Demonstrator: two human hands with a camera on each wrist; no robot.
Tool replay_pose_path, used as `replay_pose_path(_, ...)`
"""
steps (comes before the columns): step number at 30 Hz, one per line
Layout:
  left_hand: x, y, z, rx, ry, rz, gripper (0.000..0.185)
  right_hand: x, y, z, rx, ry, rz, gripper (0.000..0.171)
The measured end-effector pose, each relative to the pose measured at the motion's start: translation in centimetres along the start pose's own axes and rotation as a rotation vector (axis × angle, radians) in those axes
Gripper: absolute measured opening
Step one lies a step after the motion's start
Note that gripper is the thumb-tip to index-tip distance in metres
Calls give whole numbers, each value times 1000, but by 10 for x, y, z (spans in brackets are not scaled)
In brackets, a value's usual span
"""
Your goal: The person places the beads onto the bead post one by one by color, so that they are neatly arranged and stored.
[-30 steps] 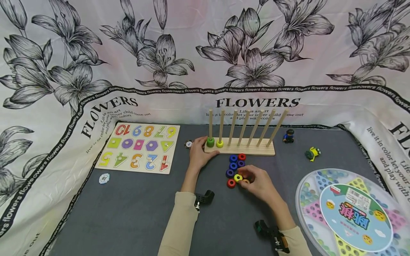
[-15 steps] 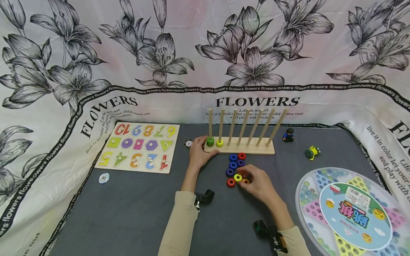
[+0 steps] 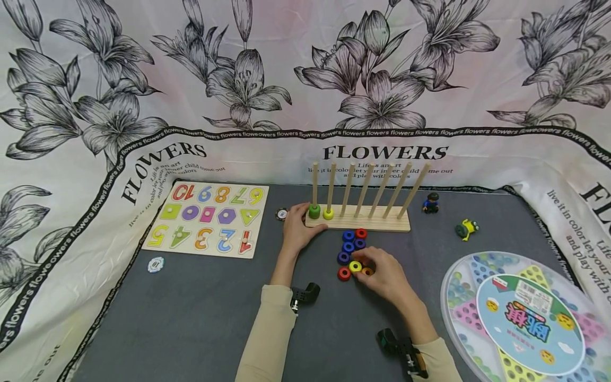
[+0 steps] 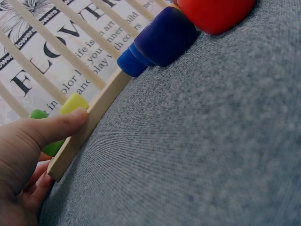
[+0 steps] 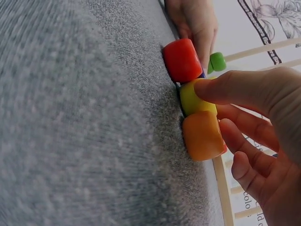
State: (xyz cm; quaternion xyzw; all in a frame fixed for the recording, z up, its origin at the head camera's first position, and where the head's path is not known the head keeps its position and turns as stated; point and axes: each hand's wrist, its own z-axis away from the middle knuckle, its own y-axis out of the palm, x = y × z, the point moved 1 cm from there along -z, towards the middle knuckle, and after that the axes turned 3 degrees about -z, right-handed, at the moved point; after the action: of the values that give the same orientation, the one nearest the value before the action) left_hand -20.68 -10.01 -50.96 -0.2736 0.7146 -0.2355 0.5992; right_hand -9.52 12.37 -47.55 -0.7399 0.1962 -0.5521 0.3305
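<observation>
My left hand (image 3: 297, 229) grips the left end of a wooden peg stand (image 3: 358, 227), its thumb along the front edge of the base. A green bead (image 3: 314, 211) and a yellow bead (image 4: 74, 101) sit low on the two leftmost pegs. In front of the stand lies a cluster of loose beads. My right hand (image 3: 389, 273) pinches a loose yellow bead (image 5: 193, 101) there, thumb on its near side; the index fingertip is partly hidden. Touching that bead are a red bead (image 5: 182, 61) and an orange bead (image 5: 202, 136). Several blue beads (image 4: 164, 37) lie closer to the stand.
A number-and-shape puzzle board (image 3: 205, 220) lies to the left, a pale blue-white chip (image 3: 155, 265) below it. A dark chip (image 3: 281, 214) is beside my left hand. To the right are a minifigure (image 3: 430, 203), a toy frog (image 3: 466, 229) and a round marble game board (image 3: 458, 318).
</observation>
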Motion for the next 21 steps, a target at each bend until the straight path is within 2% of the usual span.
replay_pose_path(9, 0, 0, 0, -3, 5, -6, 78, 6, -7, -7, -56, -77, -42, 36)
replay_pose_path(15, 1, -1, 0, -5, 5, -5, 78, 17, -19, -24, -94, -88, -172, 34)
replay_pose_path(21, 0, 0, 0, -12, 14, -1, 79, 30, -30, -45, -156, -111, -213, 32)
